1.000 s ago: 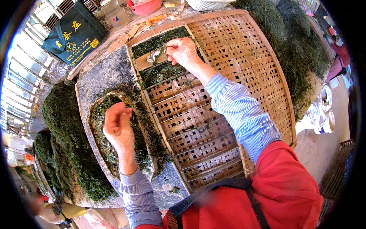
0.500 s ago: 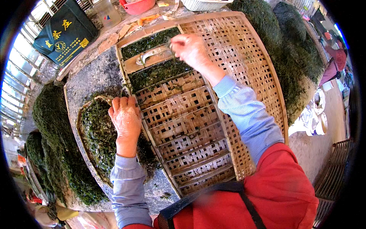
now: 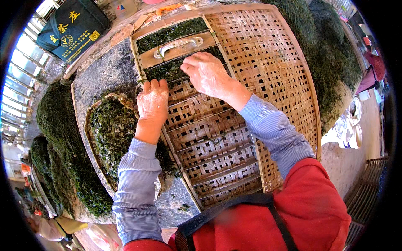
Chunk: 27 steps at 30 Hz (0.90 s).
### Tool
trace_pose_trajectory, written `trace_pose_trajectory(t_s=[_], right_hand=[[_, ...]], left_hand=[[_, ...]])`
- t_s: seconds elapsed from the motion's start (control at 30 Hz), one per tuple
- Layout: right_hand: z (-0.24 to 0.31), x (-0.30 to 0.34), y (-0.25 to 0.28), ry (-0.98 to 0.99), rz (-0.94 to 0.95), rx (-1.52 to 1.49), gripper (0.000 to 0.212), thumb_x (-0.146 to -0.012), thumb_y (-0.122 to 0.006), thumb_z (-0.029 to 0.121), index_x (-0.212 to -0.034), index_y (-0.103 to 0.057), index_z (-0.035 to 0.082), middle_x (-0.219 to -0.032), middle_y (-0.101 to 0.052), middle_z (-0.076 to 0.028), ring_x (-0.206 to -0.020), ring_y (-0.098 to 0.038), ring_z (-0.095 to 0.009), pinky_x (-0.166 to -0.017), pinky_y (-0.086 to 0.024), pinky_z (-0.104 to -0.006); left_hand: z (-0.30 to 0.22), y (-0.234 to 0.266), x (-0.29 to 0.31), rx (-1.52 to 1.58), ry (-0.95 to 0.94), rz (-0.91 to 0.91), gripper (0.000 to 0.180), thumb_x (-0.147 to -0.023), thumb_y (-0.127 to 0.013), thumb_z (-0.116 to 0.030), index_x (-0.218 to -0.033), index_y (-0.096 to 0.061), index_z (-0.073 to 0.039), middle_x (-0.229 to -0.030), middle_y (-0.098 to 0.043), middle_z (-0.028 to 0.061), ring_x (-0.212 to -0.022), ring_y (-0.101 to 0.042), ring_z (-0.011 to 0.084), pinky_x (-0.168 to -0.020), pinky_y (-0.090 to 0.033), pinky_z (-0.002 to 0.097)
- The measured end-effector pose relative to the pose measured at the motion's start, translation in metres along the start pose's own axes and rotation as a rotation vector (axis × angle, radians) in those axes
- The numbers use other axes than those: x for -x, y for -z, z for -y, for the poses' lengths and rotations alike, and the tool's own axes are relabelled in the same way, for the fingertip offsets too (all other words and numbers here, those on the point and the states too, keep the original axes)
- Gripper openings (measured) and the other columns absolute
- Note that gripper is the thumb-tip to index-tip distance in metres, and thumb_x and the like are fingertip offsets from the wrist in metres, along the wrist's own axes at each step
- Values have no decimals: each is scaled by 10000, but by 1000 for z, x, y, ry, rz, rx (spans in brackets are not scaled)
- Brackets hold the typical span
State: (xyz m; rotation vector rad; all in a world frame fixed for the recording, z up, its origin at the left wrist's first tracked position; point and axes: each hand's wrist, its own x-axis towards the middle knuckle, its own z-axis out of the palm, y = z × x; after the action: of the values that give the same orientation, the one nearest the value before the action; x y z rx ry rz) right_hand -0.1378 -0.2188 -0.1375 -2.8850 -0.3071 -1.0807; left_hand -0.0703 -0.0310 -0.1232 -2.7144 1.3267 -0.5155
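A slatted wooden frame (image 3: 193,183) lies on a woven bamboo tray (image 3: 268,62), and dark green seaweed fills its far slots. My right hand (image 3: 211,79) is over the second seaweed strip (image 3: 167,72), its fingers bent together and their tips hidden. At the frame's left edge, my left hand (image 3: 153,100) has its fingers curled down beside that same strip; what they grip, if anything, is hidden. Just beyond both hands rests a wooden board with a white handle (image 3: 178,46), between the two filled strips. Bare woven bamboo shows through the nearer slots.
A rimmed basket of chopped seaweed (image 3: 111,134) sits left of the frame. Large seaweed heaps (image 3: 63,146) flank the work surface, another heap (image 3: 335,46) at far right. A dark green bag (image 3: 73,29) stands at far left. Another person (image 3: 372,67) is at far right.
My right hand has come down from beside the handled board to the second strip. My left hand has moved from the seaweed basket's edge, up and right, to the frame.
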Motion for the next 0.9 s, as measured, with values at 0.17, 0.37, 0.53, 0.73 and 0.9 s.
trace_pose_trajectory(t_s=[0.17, 0.37, 0.53, 0.73, 0.9], right_hand=[[-1, 11, -7, -30, 61, -33, 292, -723, -649, 133, -993, -589, 38, -976, -584, -73, -958, -564, -247, -828, -470, -374], [19, -15, -19, 138, -58, -54, 222, -748, -622, 162, -970, -637, 154, -881, -580, -54, -863, -573, -232, -730, -494, -367], [5, -38, -35, -180, 142, -498, 61, -751, -628, 136, -741, -668, 91, -660, -594, -46, -603, -601, -206, -576, -499, -345], [-30, -31, -29, -553, -63, -435, 104, -731, -662, 119, -760, -653, 20, -661, -630, -103, -587, -621, -209, -575, -498, -317], [-57, -16, -12, -510, -29, -400, 191, -709, -641, 0, -899, -659, 8, -832, -659, -124, -654, -643, -205, -595, -536, -316]], left_hand=[[19, -1, -21, 118, -71, 29, 166, -704, -630, -47, -851, -554, -40, -801, -584, 148, -765, -632, 295, -659, -537, 399], [58, 23, -70, 1175, 215, 254, 52, -736, -590, -21, -758, -635, -4, -640, -618, 46, -569, -592, 98, -523, -485, 232], [73, 37, -85, 1264, 373, -18, 117, -813, -581, -45, -915, -636, -26, -762, -635, 29, -618, -596, 88, -563, -489, 201], [46, 19, -51, 671, -228, 37, 267, -761, -567, 15, -1021, -620, -20, -869, -644, 102, -770, -628, 214, -685, -521, 311], [28, 11, -29, 209, -207, 195, 433, -658, -605, 49, -1077, -543, -37, -1042, -528, 162, -990, -541, 353, -803, -484, 409]])
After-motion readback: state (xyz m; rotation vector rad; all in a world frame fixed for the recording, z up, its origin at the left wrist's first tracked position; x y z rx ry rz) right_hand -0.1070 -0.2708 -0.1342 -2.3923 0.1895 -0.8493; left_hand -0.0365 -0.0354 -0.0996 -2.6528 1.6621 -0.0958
